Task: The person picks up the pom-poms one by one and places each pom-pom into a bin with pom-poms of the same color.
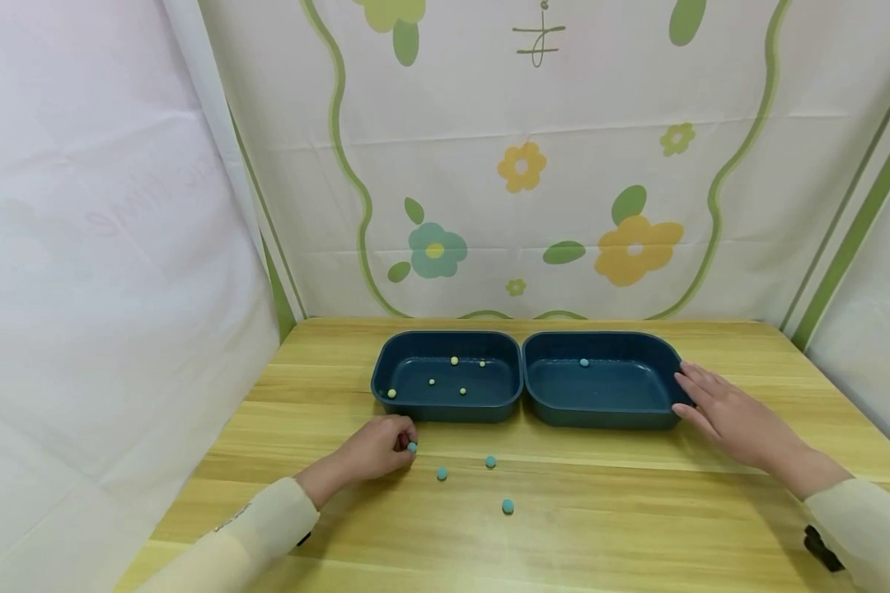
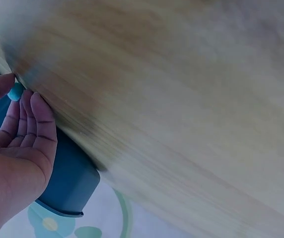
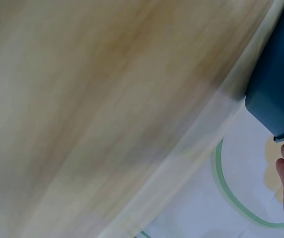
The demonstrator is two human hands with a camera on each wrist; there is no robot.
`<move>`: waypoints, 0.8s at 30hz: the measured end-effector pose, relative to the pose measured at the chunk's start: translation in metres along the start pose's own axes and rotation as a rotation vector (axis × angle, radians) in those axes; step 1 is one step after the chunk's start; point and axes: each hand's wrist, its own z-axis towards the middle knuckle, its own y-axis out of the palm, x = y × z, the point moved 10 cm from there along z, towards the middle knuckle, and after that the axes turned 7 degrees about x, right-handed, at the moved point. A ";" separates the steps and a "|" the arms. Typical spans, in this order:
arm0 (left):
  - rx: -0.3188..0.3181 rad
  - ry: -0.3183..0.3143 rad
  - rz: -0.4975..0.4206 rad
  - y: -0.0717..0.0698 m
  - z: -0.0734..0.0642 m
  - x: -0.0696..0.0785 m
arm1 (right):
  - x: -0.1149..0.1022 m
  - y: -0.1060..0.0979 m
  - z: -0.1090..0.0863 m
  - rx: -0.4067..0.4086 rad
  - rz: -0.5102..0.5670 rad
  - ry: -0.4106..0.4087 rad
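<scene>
My left hand [image 1: 377, 449] is at the table in front of the left tray, with a small blue ball [image 1: 412, 447] between its thumb and fingertips. In the left wrist view the same ball [image 2: 16, 91] shows between the thumb and the curled fingers. Three more blue balls lie on the wood: one close by [image 1: 442, 474], one farther right [image 1: 490, 462] and one nearer the front [image 1: 508, 506]. My right hand [image 1: 734, 416] rests its extended fingers against the right end of the right tray [image 1: 601, 417]. Inside that tray sits one blue ball [image 1: 584, 362].
The left dark blue tray [image 1: 448, 412] stands beside the right one and holds several small yellow balls [image 1: 455, 361]. Both trays are near the back of the wooden table [image 1: 601, 527]. A flowered cloth [image 1: 564, 198] hangs behind, with white cloth at the sides.
</scene>
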 end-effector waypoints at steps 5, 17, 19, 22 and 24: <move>-0.005 0.004 0.008 0.001 0.000 0.000 | 0.000 0.000 0.000 -0.009 0.006 0.009; -0.026 0.000 -0.065 -0.001 -0.005 0.006 | -0.003 -0.002 0.001 0.005 0.016 -0.001; -0.035 0.005 -0.098 -0.002 -0.006 0.012 | -0.002 -0.002 0.001 0.005 0.017 0.002; -0.054 0.003 -0.138 -0.002 -0.007 0.020 | -0.001 -0.001 0.000 0.003 0.018 0.006; -0.060 0.012 -0.143 -0.003 -0.008 0.026 | 0.000 -0.001 0.000 0.003 0.015 0.007</move>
